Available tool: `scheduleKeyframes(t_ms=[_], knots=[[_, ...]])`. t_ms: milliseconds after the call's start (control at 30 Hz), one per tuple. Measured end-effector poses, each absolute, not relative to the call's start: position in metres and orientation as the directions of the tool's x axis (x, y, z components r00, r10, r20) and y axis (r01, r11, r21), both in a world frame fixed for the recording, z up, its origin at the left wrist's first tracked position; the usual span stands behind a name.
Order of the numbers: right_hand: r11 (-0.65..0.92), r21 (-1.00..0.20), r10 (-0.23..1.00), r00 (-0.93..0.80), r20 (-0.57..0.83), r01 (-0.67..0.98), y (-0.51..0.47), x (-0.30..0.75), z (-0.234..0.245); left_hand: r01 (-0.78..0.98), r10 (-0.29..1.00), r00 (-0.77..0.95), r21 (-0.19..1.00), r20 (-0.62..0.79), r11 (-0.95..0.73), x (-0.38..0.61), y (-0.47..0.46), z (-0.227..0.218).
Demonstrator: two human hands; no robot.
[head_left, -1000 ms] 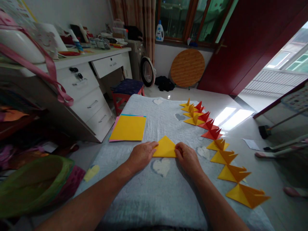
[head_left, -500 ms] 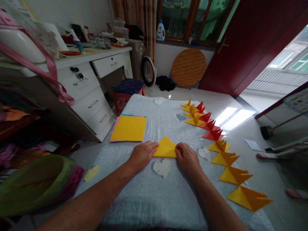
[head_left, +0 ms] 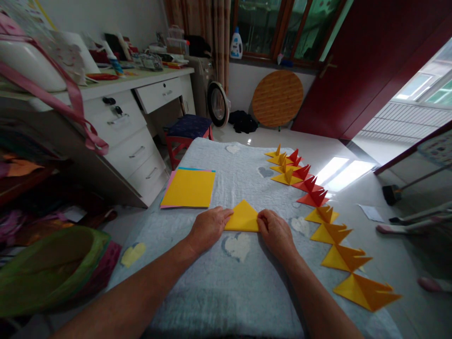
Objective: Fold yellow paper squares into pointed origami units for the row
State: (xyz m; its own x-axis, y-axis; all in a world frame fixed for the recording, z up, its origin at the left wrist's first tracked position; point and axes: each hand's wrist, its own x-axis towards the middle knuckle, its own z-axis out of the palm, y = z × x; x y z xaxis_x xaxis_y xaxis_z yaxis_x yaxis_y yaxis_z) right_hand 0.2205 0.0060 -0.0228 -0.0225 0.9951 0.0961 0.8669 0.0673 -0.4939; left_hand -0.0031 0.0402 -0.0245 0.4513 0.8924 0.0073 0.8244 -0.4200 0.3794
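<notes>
A sheet of yellow origami paper [head_left: 243,219], folded to a peaked shape with a straight near edge, lies on the cloth-covered table [head_left: 226,278]. My left hand [head_left: 209,225] pinches its left corner. Its right corner is gripped between the thumb and fingers of my right hand [head_left: 275,229]. Both corners are partly hidden under the fingers. Beyond my left hand lies a stack of square paper [head_left: 189,188], yellow on top with pink and blue edges showing. Folded yellow paper pieces [head_left: 341,252] and red ones [head_left: 310,188] form a line along the right side.
A white desk with drawers [head_left: 116,122] stands on the left, with a blue-topped stool [head_left: 189,127] beside it. A green-lined bin [head_left: 52,268] is at the lower left. Farther back are an open washing machine [head_left: 217,104] and a round wooden board [head_left: 278,99].
</notes>
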Motion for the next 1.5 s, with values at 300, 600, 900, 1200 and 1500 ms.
scheduleKeyframes(t_ms=[300,600,900,1200,1500], knots=[[0.077,-0.477,0.995,-0.036,0.094,0.875,0.0051,0.2206,-0.0216,0.823,0.879,0.477,0.352,0.0,-0.446,-0.0042,0.0408,-0.023],[0.079,-0.479,0.995,-0.042,0.087,0.874,0.0048,0.2205,-0.0196,0.801,0.86,0.51,0.367,-0.004,-0.474,-0.0064,0.0417,-0.0241],[0.078,-0.497,0.994,-0.029,0.105,0.864,0.0053,0.221,-0.0214,0.825,0.877,0.481,0.346,-0.013,-0.447,-0.0036,0.0402,-0.0208],[0.059,-0.485,0.996,-0.018,0.089,0.872,0.0067,0.2209,-0.0202,0.829,0.878,0.478,0.344,-0.023,-0.442,-0.0031,0.0403,-0.0208],[0.061,-0.487,0.997,-0.027,0.077,0.871,0.0068,0.2213,-0.0196,0.815,0.875,0.484,0.363,0.005,-0.452,-0.005,0.0408,-0.0227]])
